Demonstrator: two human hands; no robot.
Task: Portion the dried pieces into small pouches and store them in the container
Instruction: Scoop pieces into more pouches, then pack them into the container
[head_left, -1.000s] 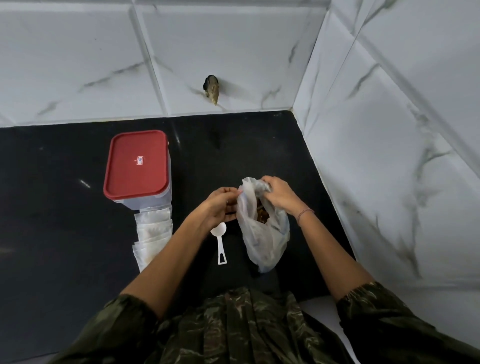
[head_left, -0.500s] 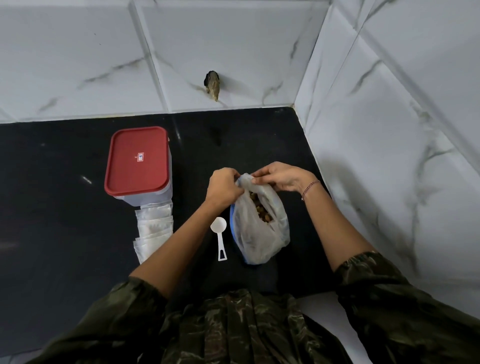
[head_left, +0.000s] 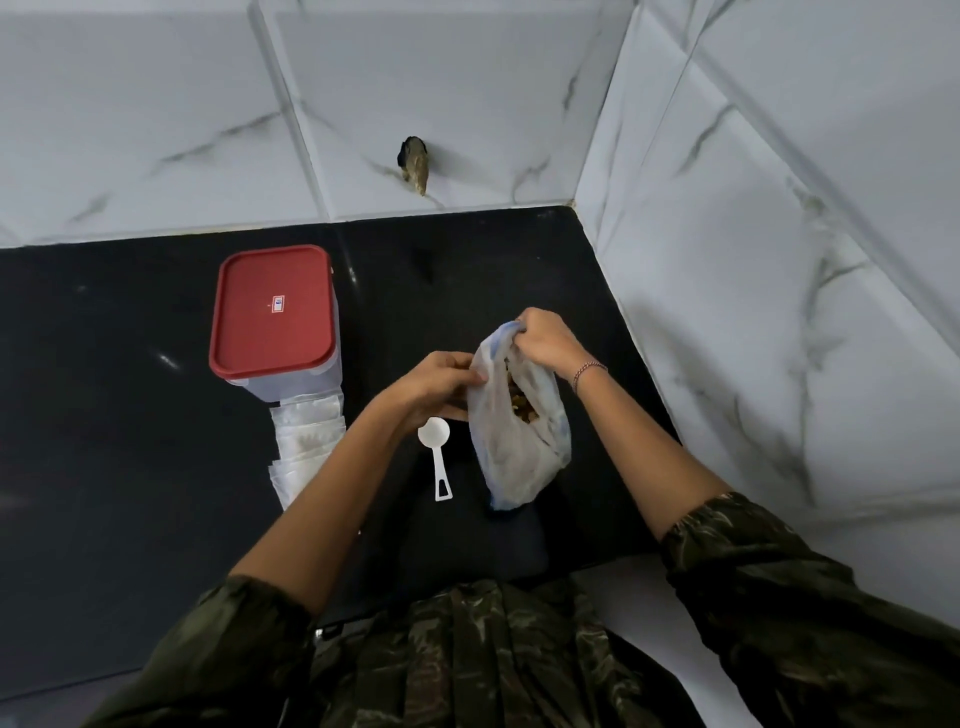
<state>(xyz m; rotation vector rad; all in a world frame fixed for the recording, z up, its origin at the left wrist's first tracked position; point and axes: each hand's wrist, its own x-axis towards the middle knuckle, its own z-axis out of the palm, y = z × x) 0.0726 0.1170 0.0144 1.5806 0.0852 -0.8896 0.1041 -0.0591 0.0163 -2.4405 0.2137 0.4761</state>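
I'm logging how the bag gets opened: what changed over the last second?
The right hand drew its side of the bag rim away from the body, widening the mouth so more dried pieces show. The left hand kept its grip on the near rim. Spoon, container and pouches stayed put.

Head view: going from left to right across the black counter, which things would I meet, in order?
Red-lidded container → white scoop → plastic bag of dried pieces. The pouch stack overlaps the container sideways, so I omit it.
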